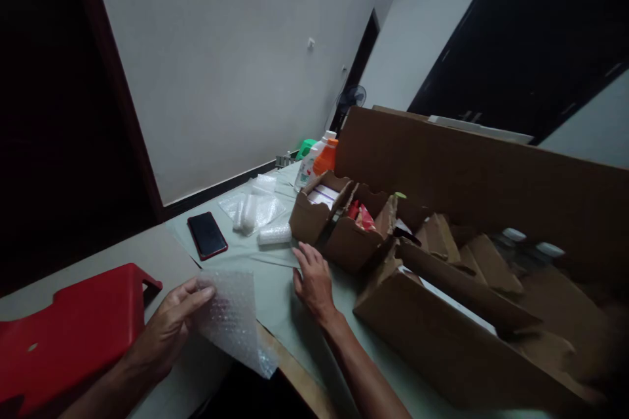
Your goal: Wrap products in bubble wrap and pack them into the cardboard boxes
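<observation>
The left hand [175,317] pinches bubble wrap [230,315] (some fingers hidden), and the right hand [313,281] is loosely spread, table [278,304] contact unclear.

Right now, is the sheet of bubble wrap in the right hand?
No, the left hand pinches the bubble wrap sheet, while the right hand is apart from it, over the pale green cloth.

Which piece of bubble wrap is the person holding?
The sheet pinched in the left hand; the other pieces lie on the table.
</observation>
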Tool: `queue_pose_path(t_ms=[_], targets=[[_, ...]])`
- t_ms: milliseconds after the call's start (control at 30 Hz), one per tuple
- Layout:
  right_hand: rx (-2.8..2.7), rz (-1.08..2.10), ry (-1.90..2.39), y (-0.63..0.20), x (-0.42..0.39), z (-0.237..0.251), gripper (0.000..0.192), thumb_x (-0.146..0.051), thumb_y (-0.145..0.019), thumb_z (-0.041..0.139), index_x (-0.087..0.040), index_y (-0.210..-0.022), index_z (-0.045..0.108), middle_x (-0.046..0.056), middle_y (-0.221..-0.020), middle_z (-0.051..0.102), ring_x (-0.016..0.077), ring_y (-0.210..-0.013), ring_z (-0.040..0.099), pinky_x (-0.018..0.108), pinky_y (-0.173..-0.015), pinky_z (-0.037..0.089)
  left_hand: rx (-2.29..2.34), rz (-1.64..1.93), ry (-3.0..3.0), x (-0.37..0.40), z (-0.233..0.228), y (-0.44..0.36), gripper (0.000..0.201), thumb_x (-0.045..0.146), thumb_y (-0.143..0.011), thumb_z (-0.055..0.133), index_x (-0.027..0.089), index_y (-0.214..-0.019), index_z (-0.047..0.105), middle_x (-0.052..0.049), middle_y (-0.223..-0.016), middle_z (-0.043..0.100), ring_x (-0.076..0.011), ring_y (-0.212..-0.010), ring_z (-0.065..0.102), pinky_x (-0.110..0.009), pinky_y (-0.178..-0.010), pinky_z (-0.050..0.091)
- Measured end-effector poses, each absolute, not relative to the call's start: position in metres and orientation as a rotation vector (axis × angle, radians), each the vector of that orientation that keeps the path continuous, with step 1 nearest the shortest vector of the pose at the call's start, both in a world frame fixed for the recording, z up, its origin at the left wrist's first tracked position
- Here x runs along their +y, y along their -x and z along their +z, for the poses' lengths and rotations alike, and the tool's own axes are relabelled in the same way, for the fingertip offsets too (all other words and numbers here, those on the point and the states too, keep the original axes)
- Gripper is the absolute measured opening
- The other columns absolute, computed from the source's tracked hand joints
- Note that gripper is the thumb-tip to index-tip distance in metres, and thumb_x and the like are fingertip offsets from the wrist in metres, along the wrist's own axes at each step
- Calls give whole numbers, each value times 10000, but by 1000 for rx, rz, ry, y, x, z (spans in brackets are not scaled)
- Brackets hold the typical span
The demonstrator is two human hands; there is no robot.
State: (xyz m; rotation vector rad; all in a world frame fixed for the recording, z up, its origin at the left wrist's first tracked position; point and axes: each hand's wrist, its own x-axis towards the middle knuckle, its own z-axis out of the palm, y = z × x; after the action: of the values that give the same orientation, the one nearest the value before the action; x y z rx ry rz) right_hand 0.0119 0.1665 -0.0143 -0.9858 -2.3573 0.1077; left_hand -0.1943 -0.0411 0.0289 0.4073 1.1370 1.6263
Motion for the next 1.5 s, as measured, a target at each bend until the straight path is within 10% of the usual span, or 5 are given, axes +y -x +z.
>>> queue_pose_path(t_ms=[433,667,867,1200,1500], targets=[[-2088,749,1170,-44,178,5,361,-377,-976,429,-175,-1164,662,90,-1005,728,223,-862,661,312,-741,501,1212,1754,-563,46,65,231,399,388,-602,886,156,-887,730,-53,-789,740,-197,-709,692,-274,-670,558],[-997,1667,1171,-142,104,-11,432,-509,-716,804,-187,-997,745,79,-919,740,246,-828,670,326,-723,510,1540,1657,-886,215,73,235,302,370,-621,738,145,-795,637,-61,-778,674,-206,-721,640,-332,-696,514],[-777,1675,1093,-152,82,-19,385,-480,-684,829,-203,-934,732,66,-931,739,244,-834,667,337,-739,507,1811,1760,-1273,190,74,187,724,306,-694,751,177,-1361,503,-149,-1390,565,-312,-1314,474,-434,-1110,350],[-728,1790,940,-155,48,-25,404,-460,-691,826,-164,-942,713,8,-758,674,119,-646,546,232,-646,388,1220,965,-917,34,-30,35,412,562,-607,842,227,-830,756,-54,-867,772,-335,-900,711,-377,-846,572],[-870,1200,1329,-247,11,-26,683,-723,-780,643,-222,-1245,637,148,-1311,635,290,-1182,595,399,-893,505,1115,1003,-742,31,16,18,428,515,-650,842,190,-909,739,-38,-783,728,-219,-709,667,-281,-666,526]])
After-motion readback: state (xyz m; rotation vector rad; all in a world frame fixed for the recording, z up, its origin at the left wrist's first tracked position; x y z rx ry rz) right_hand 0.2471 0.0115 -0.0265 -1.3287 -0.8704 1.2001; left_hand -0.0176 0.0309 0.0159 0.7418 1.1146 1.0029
